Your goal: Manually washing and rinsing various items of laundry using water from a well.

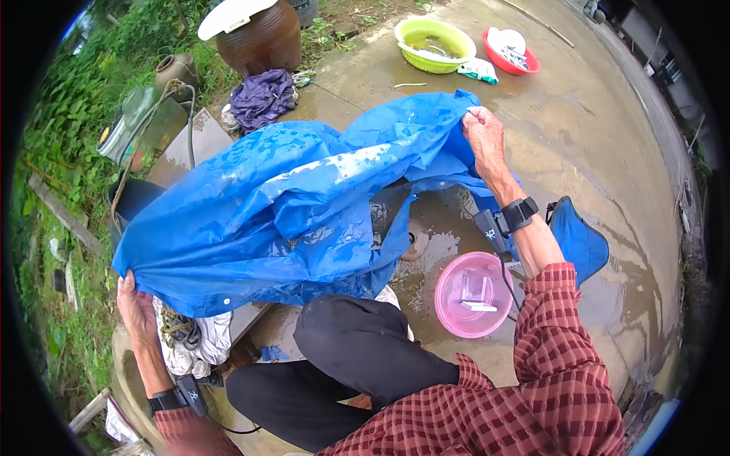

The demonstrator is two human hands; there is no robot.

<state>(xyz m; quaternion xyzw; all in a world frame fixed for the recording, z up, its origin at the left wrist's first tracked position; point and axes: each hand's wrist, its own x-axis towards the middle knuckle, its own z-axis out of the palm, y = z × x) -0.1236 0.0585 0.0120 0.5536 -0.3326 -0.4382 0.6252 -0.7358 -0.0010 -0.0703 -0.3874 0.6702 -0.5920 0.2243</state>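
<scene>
A wet blue raincoat-like plastic garment (319,188) is stretched across the space in front of my knees. My left hand (134,305) pinches its lower left end, the thumb on top. At the upper right end, my right hand (485,137) grips a bunched edge between thumb and fingers. Water drops and a pale shiny patch show on the folds. The garment sags between both hands and hides much of the grey slab (185,139) beneath it. White snap buttons dot its lower edge.
A pink basin (473,328) stands on wet concrete near my right knee. Beside my right forearm lies a blue cloth item (579,242). Farther off are a yellow-green basin (436,62), a red basin (524,65), crumpled purple cloth (265,97) and a brown jar (262,43). White cloth (208,342) lies below my left hand.
</scene>
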